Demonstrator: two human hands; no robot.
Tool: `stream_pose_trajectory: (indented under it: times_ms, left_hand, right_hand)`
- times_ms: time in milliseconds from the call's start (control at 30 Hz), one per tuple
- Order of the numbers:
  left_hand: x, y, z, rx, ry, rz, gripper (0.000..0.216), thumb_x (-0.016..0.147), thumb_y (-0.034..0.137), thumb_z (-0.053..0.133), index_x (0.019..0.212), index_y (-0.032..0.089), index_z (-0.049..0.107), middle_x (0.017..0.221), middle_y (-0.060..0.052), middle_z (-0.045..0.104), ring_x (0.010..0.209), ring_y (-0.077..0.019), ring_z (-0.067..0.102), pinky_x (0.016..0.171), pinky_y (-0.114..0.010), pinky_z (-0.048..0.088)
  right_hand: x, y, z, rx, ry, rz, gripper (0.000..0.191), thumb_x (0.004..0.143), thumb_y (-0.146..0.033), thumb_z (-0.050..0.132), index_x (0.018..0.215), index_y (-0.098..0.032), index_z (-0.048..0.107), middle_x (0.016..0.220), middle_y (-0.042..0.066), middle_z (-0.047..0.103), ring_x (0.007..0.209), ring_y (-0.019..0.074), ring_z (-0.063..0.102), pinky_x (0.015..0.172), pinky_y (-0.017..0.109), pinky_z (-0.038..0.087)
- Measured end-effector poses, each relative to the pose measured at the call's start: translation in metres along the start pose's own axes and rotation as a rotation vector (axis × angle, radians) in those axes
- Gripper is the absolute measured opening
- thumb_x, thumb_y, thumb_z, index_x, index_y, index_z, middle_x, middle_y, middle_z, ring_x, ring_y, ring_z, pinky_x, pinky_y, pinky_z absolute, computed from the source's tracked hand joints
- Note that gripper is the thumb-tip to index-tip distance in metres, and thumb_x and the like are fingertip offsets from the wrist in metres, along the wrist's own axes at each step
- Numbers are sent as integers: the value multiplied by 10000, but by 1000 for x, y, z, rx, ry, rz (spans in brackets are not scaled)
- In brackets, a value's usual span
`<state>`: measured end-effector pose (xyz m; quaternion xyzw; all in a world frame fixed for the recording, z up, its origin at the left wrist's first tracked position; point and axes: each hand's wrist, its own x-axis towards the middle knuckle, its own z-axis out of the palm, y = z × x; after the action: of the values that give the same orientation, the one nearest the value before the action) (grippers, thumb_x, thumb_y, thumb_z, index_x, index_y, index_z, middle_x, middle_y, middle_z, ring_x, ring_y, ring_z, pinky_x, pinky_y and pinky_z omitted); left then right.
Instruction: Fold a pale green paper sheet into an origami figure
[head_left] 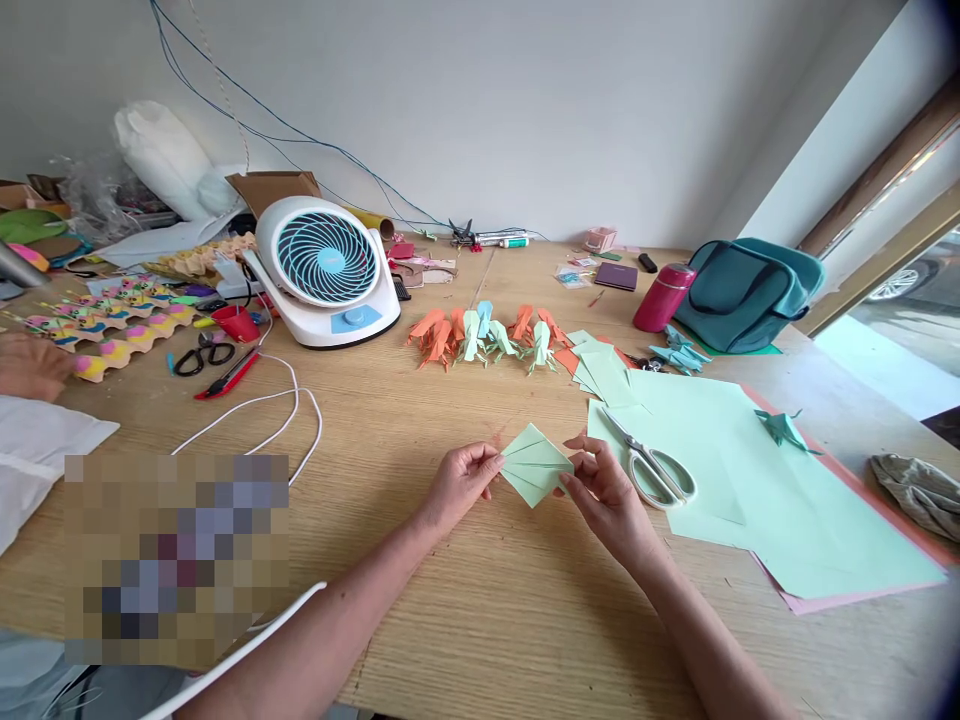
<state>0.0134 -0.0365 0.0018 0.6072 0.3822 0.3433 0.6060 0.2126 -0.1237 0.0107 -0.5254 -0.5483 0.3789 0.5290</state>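
Between my hands is a small folded square of pale green paper (534, 470), turned like a diamond, with crease lines running from its left corner. My left hand (466, 474) pinches that left corner between thumb and fingers. The right corner is gripped by my right hand (600, 485), thumb in front and some fingers raised. White-handled scissors (660, 472) lie just right of my right hand, on large pale green sheets (817, 510). Beyond the square stand several folded paper figures in orange (436, 338), green (472, 336) and blue.
A white fan (330, 265) stands at the back left, its cable looping over the table. Black scissors (201, 355) and a red cutter (227, 378) lie near it. A pink bottle (664, 297) and teal bag (739, 295) stand back right. Another person's hand (34, 367) is far left.
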Motion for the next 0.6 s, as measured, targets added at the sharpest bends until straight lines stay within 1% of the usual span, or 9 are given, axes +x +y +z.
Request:
stream_pose_trajectory:
  times_ms: [33,100,167,267,400,533,600]
  left_hand:
    - [0,0,0,-8,16,-10,365,758,517,653,722,156,614,650,11,531,600,-112,519,468,-184,450]
    - [0,-1,0,-28,46,-22,364,752,513,665,730,152,624,678,-3,563,646,-126,553,496,-190,479]
    - [0,-1,0,-49,57,-24,364,757,512,665,734,151,627,713,-14,598,681,-133,577,533,-198,502]
    - [-1,2,1,-69,49,-33,364,767,512,664,748,150,630,745,-19,628,704,-135,596,580,-214,526]
    - [-5,7,2,-138,16,-87,369,769,510,677,775,146,617,749,-24,652,680,-138,620,585,-239,546]
    - [-5,8,2,-244,-12,-120,371,758,496,707,801,151,577,749,-20,654,652,-127,631,537,-211,522]
    - [-5,8,2,-270,4,-114,395,739,485,731,884,161,558,771,-13,661,633,-119,631,518,-198,510]
  right_hand:
    - [-1,-1,0,-45,-8,-14,265,925,-387,575,1147,-271,490,788,-2,597,740,185,596,695,320,470]
    - [-1,-3,0,-131,-29,-50,177,937,-358,550,1081,-255,550,819,18,615,754,185,587,703,320,469]
    - [-1,-5,0,-201,-48,-69,141,935,-329,544,1031,-240,596,849,32,631,760,186,582,708,322,472]
    - [-1,-7,-1,-266,-93,-84,179,916,-283,559,1075,-233,623,893,40,644,775,190,590,730,327,478]
    - [-2,-10,0,-296,-140,-141,230,893,-252,582,1114,-239,643,925,45,642,805,193,584,747,328,480]
    - [-3,-8,2,-266,-102,-150,232,877,-260,611,1101,-241,666,929,48,661,814,197,590,752,328,486]
    - [-3,-7,2,-266,-81,-142,240,868,-272,626,1102,-243,673,910,44,663,799,195,587,761,333,486]
